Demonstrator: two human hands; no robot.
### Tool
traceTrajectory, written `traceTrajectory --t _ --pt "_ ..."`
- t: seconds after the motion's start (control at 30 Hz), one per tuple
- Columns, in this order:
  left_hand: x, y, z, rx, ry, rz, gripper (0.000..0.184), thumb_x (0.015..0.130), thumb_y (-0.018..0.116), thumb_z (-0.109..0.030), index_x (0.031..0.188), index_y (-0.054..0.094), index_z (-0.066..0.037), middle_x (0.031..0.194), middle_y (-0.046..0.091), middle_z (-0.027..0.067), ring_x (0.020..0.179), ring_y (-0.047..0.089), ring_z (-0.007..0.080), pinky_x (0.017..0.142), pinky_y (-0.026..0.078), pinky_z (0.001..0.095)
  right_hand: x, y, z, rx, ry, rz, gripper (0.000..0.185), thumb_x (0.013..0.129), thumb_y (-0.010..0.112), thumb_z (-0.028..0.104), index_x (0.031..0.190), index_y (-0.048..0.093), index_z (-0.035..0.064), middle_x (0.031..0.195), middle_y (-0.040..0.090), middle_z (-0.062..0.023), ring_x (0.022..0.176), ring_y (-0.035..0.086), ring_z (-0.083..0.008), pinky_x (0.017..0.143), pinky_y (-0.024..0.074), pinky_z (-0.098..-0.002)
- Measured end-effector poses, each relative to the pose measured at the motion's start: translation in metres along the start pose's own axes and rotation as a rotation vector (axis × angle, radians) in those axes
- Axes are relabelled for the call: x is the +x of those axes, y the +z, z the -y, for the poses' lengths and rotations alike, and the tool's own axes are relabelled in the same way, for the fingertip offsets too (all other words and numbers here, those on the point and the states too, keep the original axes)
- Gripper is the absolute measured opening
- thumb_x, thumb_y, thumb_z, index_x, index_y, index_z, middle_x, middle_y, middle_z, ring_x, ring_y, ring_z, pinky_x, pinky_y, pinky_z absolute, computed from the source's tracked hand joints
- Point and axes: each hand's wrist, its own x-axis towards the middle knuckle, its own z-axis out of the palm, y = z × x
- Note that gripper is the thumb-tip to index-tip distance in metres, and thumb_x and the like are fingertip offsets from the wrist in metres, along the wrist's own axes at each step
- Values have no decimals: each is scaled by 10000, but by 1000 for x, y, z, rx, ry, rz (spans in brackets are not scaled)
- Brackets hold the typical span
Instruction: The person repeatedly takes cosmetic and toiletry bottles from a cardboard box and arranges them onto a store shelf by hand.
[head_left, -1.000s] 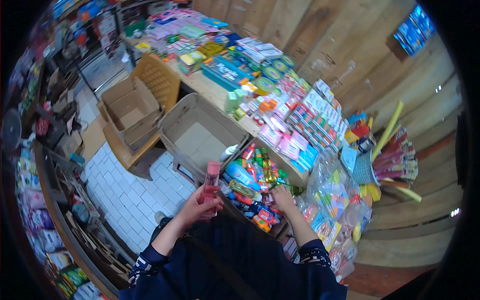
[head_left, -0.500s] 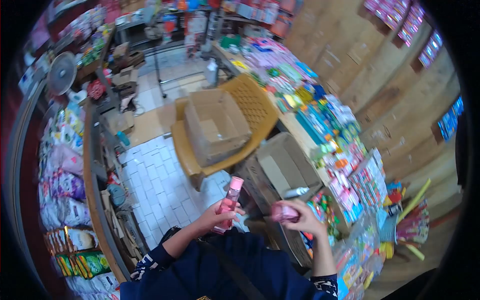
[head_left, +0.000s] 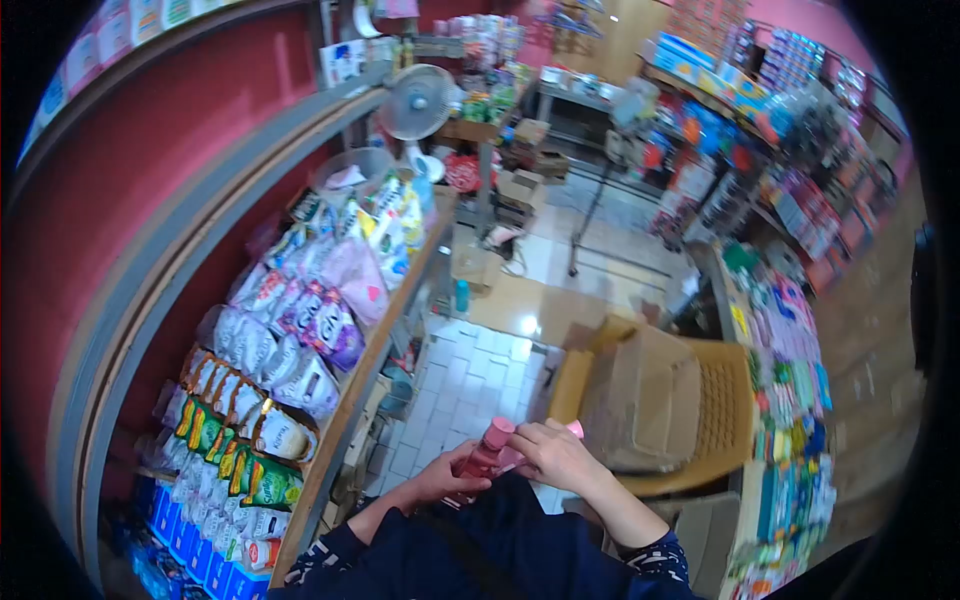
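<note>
While left fingers (head_left: 470, 484) curl round a cylindrical pink bottle (head_left: 486, 456), right fingers (head_left: 532, 441) clasp a second bottle (head_left: 575, 429), rectangular white tiles (head_left: 470, 370).

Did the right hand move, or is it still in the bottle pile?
Yes, the right hand moved away from the bottle pile by the wooden counter, over beside the left hand.

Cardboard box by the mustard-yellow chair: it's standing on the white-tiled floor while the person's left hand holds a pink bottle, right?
Not quite: the head view shows the cardboard box resting on the seat of the mustard-yellow chair, not on the white-tiled floor. The left hand does hold a pink bottle.
</note>
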Motion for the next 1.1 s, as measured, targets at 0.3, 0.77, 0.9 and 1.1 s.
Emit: traceTrajectory --t 0.3,0.77,0.9,1.1 --pt "79 -86 -47 -211 432 -472 407 811 701 -66 1185 541 -47 1090 604 49 896 610 130 782 504 290 150 -88 -151 200 -127 -317 635 715 772 294 1271 515 126 1280 493 -123 1161 482 -332 1028 361 -432" --pt "149 -145 -159 -376 778 -890 562 737 760 -205 1192 485 -23 1030 603 90 872 655 247 783 548 379 414 -125 -252 1437 -382 66 218 881 603 21 1084 529 -7 1093 567 -87 942 588 -129 809 499 -274" --pt "150 -177 -175 -507 913 -804 599 742 767 -233 1208 478 6 901 639 102 820 667 243 790 556 398 464 -136 -248 1425 -367 134 230 878 605 16 1095 532 -5 1095 567 -91 946 590 -130 824 498 -278" --pt "165 -234 -176 -711 975 -648 536 787 720 -376 1180 504 -82 1175 554 202 1110 537 455 719 566 369 531 -163 -254 1146 -628 348 373 840 639 4 1198 538 32 1162 563 -68 1113 543 -156 943 447 -312"
